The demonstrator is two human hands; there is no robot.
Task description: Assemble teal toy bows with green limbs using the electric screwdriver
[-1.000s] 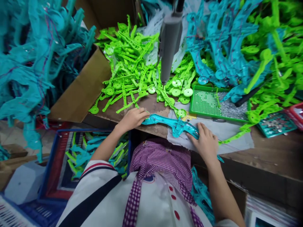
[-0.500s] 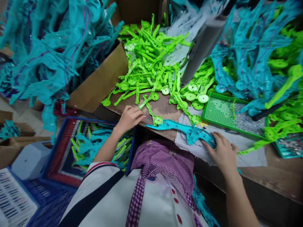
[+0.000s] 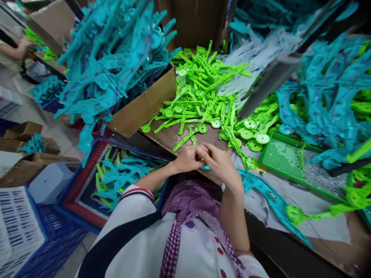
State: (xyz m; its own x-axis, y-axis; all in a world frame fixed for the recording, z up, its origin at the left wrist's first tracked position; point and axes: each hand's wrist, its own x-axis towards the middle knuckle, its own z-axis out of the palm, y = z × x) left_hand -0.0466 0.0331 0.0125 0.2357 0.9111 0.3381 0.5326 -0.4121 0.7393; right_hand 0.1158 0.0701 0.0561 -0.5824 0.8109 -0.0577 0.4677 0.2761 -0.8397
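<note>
My left hand (image 3: 187, 159) and my right hand (image 3: 222, 164) meet at the table's front edge, fingers curled together. What they pinch is hidden behind the fingers. Under them peeks a bit of the long teal plastic part (image 3: 271, 193), which runs out to the right over a white cloth (image 3: 321, 218). Touching its right half is a lime-green arm with a round disc end (image 3: 295, 214). Another lime-green arm (image 3: 249, 162) reaches down to the part from the pile. Just beyond my left hand lies a loose green arm (image 3: 182, 142).
Lime-green parts (image 3: 199, 92) are heaped behind my hands. A cardboard box (image 3: 145, 104) overflows with teal parts at left; a filled crate (image 3: 77, 197) stands below. To the right are a grey pole-like tool (image 3: 269, 83) and a green tray (image 3: 278, 154). Another person's hand (image 3: 24, 46) shows far left.
My right hand has left the teal part's right end and joined my left hand. The teal part now slants down to the right. The camera view has shifted left.
</note>
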